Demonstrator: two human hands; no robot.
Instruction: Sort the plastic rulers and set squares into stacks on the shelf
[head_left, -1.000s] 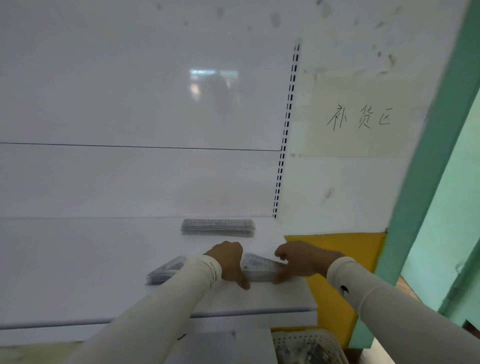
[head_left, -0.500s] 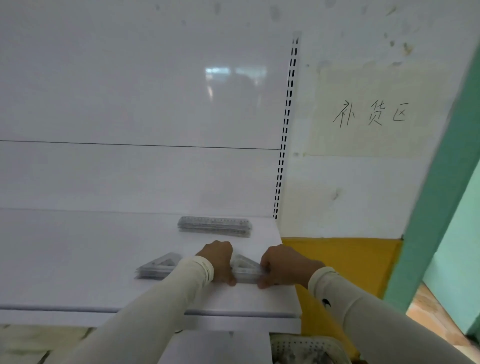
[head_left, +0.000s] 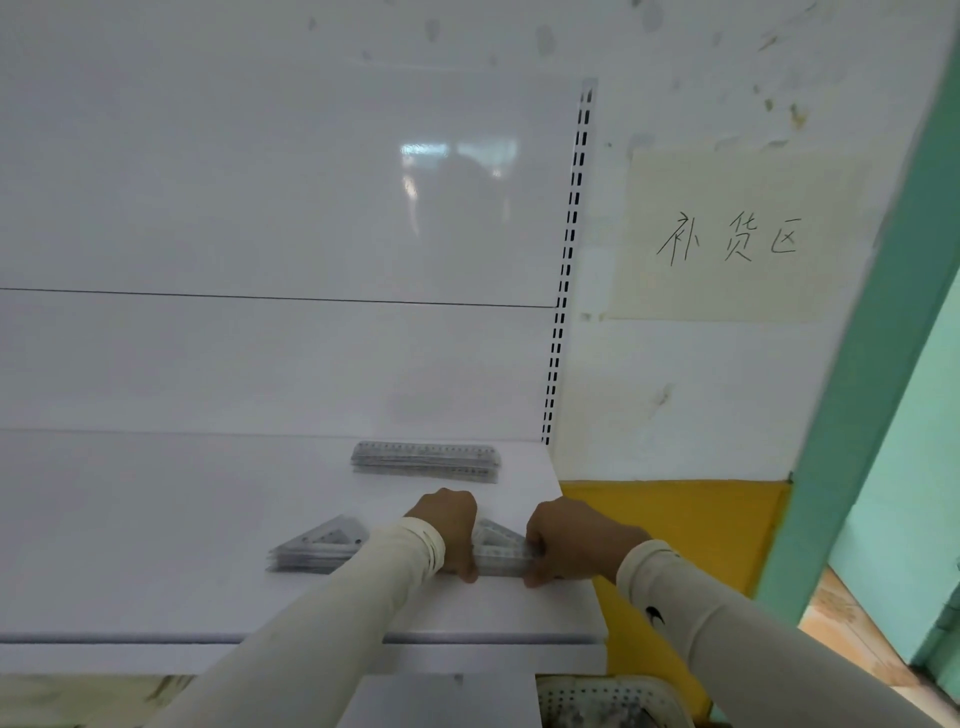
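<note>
hands bracket one stack of set squares (head_left: 500, 545) near the shelf's (head_left: 156, 545) front right corner: the left hand (head_left: 451, 530) presses its left end, the right hand (head_left: 569, 545) its right end, fingers curled down and closed against the stack's sides, thumbs at its front edge. the stack's long edge runs left to right, parallel to the shelf's front edge, with its point toward the back. both hands are touching it, so neither is nearer; squaring it looks like the step in hand. a second stack of set squares (head_left: 322, 545) lies just to the left, partly hidden by the left sleeve, and a stack of rulers (head_left: 426, 461) lies behind, near the back edge, also left to right. a paper note (head_left: 727, 234) on the wall carries handwritten "补货区". the right sleeve (head_left: 691, 613) shows a small dark logo i cannot read. a perforated basket (head_left: 597, 701) sits below the shelf.
</note>
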